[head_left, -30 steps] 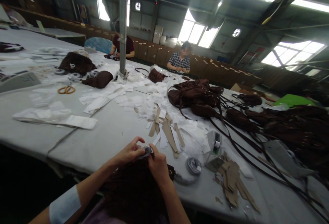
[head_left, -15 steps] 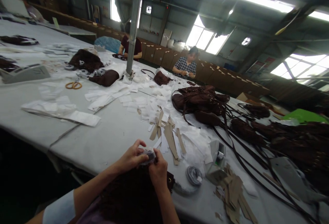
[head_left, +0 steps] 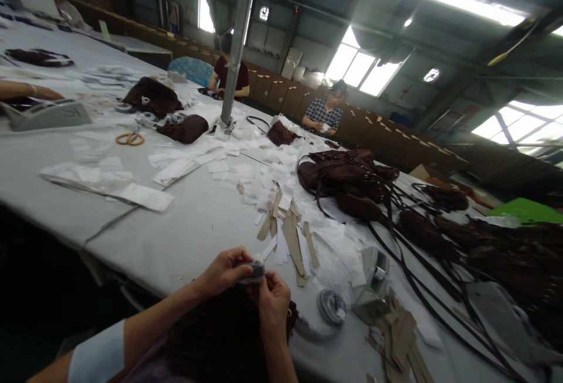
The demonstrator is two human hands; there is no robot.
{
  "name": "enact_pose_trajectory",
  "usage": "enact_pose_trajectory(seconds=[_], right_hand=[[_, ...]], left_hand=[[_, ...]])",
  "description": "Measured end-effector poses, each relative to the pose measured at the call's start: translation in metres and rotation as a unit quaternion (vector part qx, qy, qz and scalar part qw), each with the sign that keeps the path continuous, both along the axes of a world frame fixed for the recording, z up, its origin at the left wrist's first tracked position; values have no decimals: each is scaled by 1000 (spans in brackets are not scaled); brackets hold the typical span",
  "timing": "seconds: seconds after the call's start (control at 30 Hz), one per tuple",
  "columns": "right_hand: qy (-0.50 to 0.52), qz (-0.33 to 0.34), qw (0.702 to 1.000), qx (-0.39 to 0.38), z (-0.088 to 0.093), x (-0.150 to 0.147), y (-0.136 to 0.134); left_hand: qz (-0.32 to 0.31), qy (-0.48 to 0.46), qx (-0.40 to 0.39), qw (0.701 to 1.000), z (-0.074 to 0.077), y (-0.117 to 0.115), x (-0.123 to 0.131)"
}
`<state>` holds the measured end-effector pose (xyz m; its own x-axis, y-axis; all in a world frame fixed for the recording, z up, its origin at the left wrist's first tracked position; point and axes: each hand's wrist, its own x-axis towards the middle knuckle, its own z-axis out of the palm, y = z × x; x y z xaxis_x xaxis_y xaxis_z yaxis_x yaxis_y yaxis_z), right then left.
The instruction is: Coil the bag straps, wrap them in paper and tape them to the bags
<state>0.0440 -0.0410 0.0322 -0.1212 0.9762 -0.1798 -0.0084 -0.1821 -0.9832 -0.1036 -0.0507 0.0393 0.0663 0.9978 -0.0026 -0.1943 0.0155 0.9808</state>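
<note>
My left hand (head_left: 222, 270) and my right hand (head_left: 273, 300) meet at the near edge of the table (head_left: 185, 236). Both pinch a small pale wrapped piece (head_left: 255, 270) at the top of a dark brown fuzzy bag (head_left: 224, 336) that lies in my lap. The fingers of both hands are closed on that piece. A light sleeve covers my left upper arm. Just right of my hands lie a grey tape roll (head_left: 332, 307) and a small clear dispenser (head_left: 373, 286).
White paper slips and cardboard strips (head_left: 285, 224) litter the table's middle. Brown bags with long straps (head_left: 352, 178) pile at the right. Orange scissors (head_left: 129, 138) lie far left. A steel post (head_left: 237, 43) rises from the table. Two people sit across; another person's arm (head_left: 26, 90) rests at far left.
The view has shifted a little, so the table contents sit more to the right. My hands stay together on the small piece; an arm has come into view at far left.
</note>
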Motion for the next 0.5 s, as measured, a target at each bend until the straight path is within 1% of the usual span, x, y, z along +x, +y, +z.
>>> enact_pose_trajectory(seconds=[0.13,0.23,0.3,0.37,0.43,0.5], right_hand=[[99,-9,993,-69,-1,-5,-4],[155,39,985,-61,1,-3,-7],[142,80,986,-30,3,1,-9],[93,97,991,-5,2,7,-11],[52,92,994,3,0,10,-12],[38,76,996,-5,-3,11,-10]], left_hand=[[17,30,23,999,2,-3,2],[24,24,27,999,5,-4,2],[17,9,21,1000,7,-4,1],[1,5,15,1000,8,-4,-1],[-15,24,20,999,8,-4,-2],[-32,42,25,998,6,-4,-3]])
